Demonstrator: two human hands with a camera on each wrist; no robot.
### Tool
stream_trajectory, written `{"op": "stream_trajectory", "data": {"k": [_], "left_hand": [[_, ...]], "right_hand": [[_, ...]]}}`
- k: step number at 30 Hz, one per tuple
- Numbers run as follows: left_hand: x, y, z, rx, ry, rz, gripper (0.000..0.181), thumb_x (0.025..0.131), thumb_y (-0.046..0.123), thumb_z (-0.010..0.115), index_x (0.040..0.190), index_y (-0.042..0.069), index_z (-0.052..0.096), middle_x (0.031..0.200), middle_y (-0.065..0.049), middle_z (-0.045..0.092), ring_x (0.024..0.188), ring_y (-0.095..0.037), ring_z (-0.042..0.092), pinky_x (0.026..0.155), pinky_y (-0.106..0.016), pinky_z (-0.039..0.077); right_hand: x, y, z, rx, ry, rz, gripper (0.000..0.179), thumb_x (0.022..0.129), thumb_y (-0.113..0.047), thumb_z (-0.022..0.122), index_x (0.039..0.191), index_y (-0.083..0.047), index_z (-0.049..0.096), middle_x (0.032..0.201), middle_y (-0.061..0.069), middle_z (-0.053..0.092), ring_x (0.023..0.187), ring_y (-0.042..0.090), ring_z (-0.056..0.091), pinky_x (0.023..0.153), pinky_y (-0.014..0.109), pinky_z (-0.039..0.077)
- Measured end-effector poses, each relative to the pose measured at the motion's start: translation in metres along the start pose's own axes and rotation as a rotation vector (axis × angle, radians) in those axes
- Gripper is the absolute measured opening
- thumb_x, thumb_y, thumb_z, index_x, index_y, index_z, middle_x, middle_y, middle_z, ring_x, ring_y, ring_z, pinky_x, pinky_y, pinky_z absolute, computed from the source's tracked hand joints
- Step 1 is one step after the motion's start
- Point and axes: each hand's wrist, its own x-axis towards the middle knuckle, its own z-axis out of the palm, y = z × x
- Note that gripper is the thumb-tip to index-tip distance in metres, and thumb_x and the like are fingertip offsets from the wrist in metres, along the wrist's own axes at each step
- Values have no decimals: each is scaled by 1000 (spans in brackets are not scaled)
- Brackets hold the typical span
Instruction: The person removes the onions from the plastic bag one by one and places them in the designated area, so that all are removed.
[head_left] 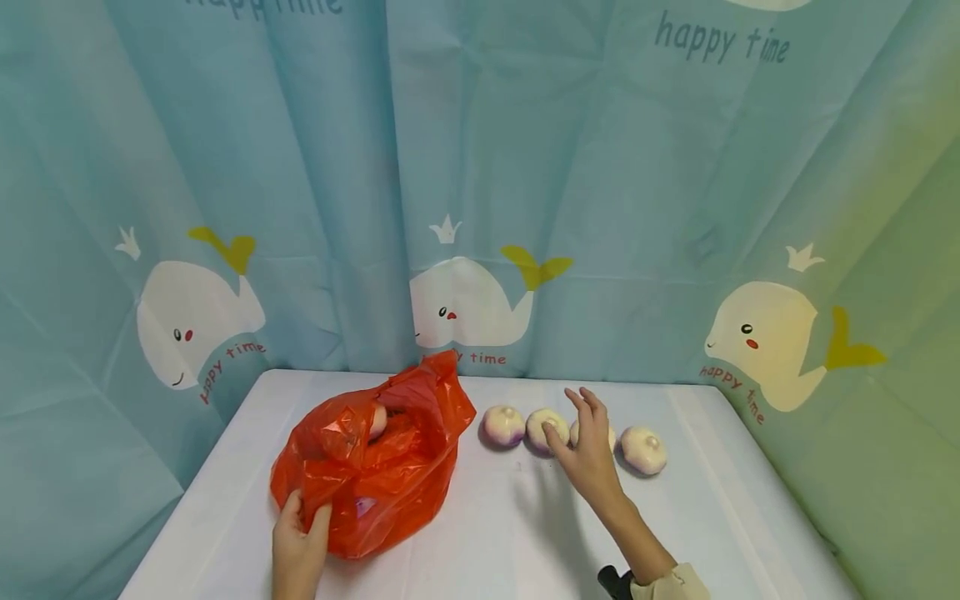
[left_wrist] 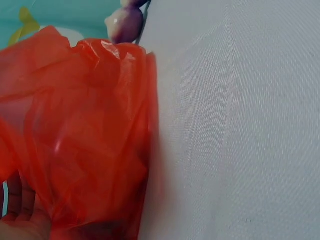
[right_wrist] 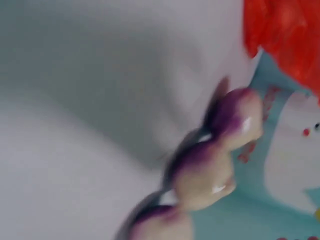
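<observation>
Currently the left hand (head_left: 298,543) grips a red bag (head_left: 390,479); the empty, spread right hand (head_left: 591,460) hovers by four purple-white bulbs (head_left: 538,423).

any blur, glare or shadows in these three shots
Head: fairly sharp, right hand casting a soft shadow on the white table; left wrist: glints on the red plastic bag; right wrist: purple-and-white turnips blurred, with glossy highlights.

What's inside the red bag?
Inside the red bag, a pale rounded thing shows at the opening and a purplish patch lower down. The plastic covers the rest, so the count can't be told.
</observation>
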Motion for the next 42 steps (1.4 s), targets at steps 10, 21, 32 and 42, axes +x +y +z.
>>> {"op": "stream_trajectory", "data": {"k": [10,21,32,42], "left_hand": [[-1,-2,1,-14,3,-4,38,96,10,46,130,-5,39,129,-25,46,110,-35,45,94,-43,37],[0,-4,2,-11,32,-34,36,94,8,48,127,-5,41,127,-26,47,109,-36,45,94,-46,37],[0,-7,5,18,57,-1,34,92,6,50,124,-5,45,123,-25,52,107,-31,48,87,-23,46],[-5,-7,5,5,97,8,32,90,5,50,121,-3,49,121,-24,55,89,-2,52,78,-10,45]], "right_hand": [[27,-55,37,107,-104,-157,53,86,-17,68,134,-6,46,135,11,42,125,23,38,101,47,37],[53,-109,85,87,-284,-320,52,89,-21,66,134,-4,44,126,10,47,111,19,48,92,31,46],[59,-137,120,-147,-556,-211,44,88,-25,68,121,-2,51,111,5,54,93,13,57,81,18,49],[44,-137,145,-210,-663,-162,48,86,-19,70,126,-1,51,106,5,57,94,13,57,80,19,50]]}}
